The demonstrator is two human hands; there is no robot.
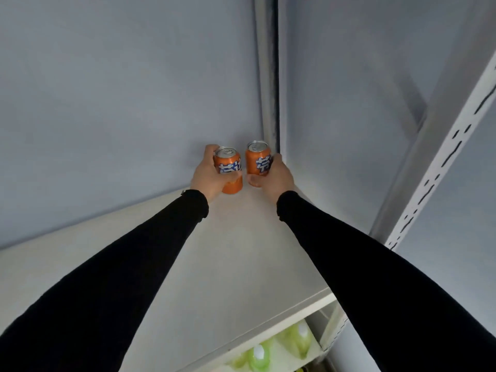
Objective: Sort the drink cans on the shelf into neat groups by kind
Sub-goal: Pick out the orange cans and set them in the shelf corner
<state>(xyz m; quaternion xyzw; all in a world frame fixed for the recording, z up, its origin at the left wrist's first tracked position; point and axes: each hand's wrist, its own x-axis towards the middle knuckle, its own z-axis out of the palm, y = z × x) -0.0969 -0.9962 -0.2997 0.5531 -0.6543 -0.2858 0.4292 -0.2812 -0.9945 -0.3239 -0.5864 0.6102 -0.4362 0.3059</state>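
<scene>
Sitting upright side by side at the back corner of the shelf (214,264), two orange cans, left can (228,167) and right can (258,158), not quite touching. Left hand (208,175) is wrapped round one, right hand (273,175) round the other. Green bottles (279,347) below.

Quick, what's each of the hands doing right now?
Left hand: closed around left orange can.
Right hand: closed around right orange can.

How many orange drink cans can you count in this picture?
2: one orange metal drink can in the left hand, another in the right hand. None appear hidden.
</scene>
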